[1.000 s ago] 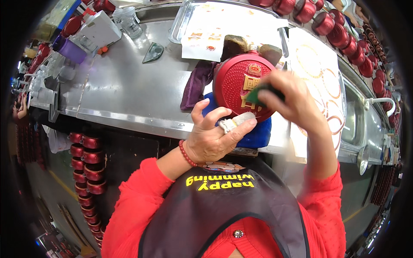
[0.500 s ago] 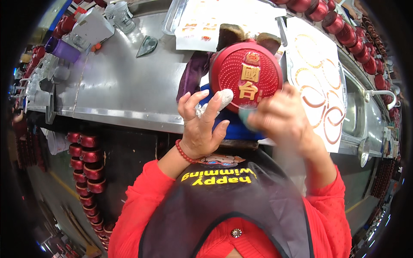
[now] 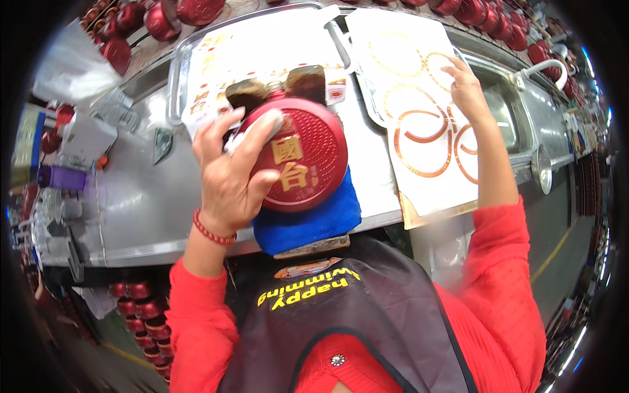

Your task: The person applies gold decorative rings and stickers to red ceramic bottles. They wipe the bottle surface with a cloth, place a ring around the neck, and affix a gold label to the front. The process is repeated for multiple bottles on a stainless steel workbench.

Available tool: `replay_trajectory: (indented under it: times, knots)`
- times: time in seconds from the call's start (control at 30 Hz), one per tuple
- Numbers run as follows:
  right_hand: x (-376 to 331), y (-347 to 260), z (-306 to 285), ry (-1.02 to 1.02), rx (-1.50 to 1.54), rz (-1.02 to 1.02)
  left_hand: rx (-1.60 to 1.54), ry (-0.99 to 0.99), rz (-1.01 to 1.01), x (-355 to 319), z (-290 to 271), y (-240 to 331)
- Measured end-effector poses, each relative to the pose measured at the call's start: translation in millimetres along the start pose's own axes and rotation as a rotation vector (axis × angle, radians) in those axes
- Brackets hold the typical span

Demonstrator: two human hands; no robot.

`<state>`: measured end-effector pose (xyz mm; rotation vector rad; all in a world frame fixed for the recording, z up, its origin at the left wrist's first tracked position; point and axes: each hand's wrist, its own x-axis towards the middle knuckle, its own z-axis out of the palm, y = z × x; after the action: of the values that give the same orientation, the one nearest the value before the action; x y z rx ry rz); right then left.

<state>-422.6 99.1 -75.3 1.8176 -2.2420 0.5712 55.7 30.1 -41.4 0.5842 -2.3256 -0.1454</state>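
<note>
A round dark-red metal pot (image 3: 321,147) with raised gold characters and rows of small dots rests on a blue cloth pad (image 3: 308,226). My left hand (image 3: 226,173) lies over its left side, fingers spread. A crumpled white cloth (image 3: 268,126) is held at its fingers, covering a fingertip that reaches the pot's face. My right hand (image 3: 468,95) is stretched out to the far right, over a white sheet of ring-shaped decals (image 3: 419,200). Its fingers are apart near a ring, with nothing visible in them. Two dark brown blocks (image 3: 306,85) stand against the pot's far side.
A metal tray (image 3: 175,85) with another decal sheet (image 3: 268,42) stands behind the pot. On the steel counter (image 3: 141,223) at left lie a clear greenish piece (image 3: 162,145) and a purple bottle (image 3: 62,177). A sink (image 3: 501,108) with a white tap (image 3: 549,69) is at right.
My right hand has left the pot's lower edge, where it held a small pale-green piece, and reached right to the decal sheet. My left hand now overlaps the pot. The view has shifted.
</note>
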Motion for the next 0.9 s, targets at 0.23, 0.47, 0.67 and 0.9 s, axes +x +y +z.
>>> replay_trajectory:
  times: [0.23, 0.47, 0.67, 0.9]
  knots:
    - [-32.7, 111.6, 9.7, -0.387, -0.525, 0.416, -0.177, 0.096, -0.164, -44.1, 17.9, 2.4]
    - [-33.4, 158.1, 11.3, -0.294, -0.38, 0.703, -0.203, 0.123, -0.189, -52.4, 26.4, 3.3]
    - [-44.4, 185.3, 20.5, 0.166, -0.037, 0.677, -0.204, 0.114, -0.166, -48.7, 26.2, 6.4]
    - [7.4, 44.1, -60.8, 0.013, 0.38, -0.052, -0.344, 0.113, -0.223, -1.8, -6.0, 9.5]
